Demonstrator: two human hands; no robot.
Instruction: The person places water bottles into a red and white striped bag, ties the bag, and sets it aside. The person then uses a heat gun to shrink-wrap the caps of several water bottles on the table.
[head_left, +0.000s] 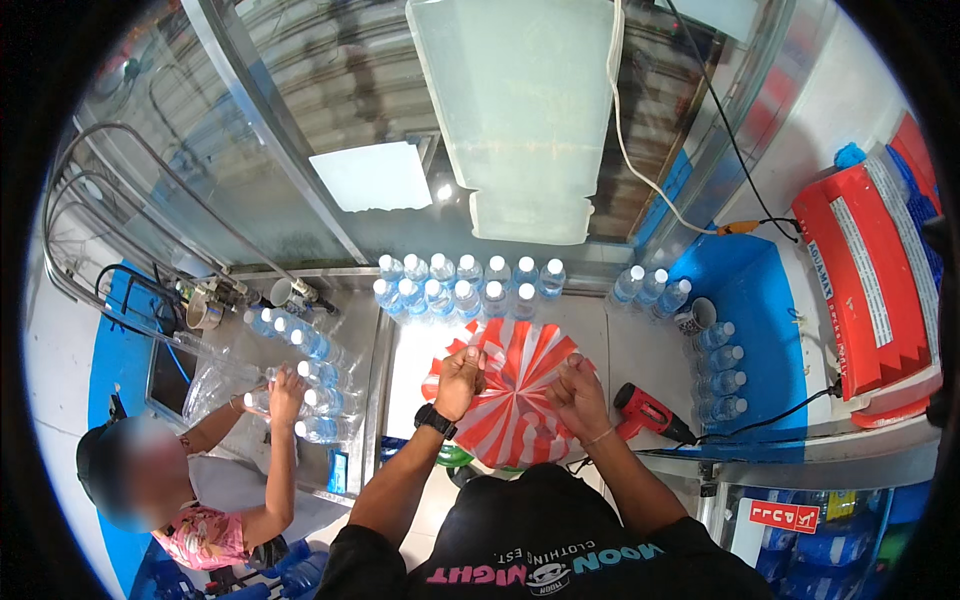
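Observation:
A red-and-white striped plastic bag (514, 397) is spread between my hands, above the front part of the white counter. My left hand (461, 381), below a dark wristwatch, pinches the bag's left side. With curled fingers, my right hand (577, 391) grips its right side. What the bag holds, if anything, is hidden. Behind it, two rows of capped water bottles (466, 289) stand along the window. A red heat gun (651, 414) lies just right of my right hand.
At left, a co-worker's hands (285, 394) handle a bottle among several bottles (319, 396) on the steel sink counter (367, 375). More bottles (718, 371) and a patterned mug (697, 315) line the right side. Curved metal pipes (150, 150) rise at left; a cord (765, 420) trails from the heat gun.

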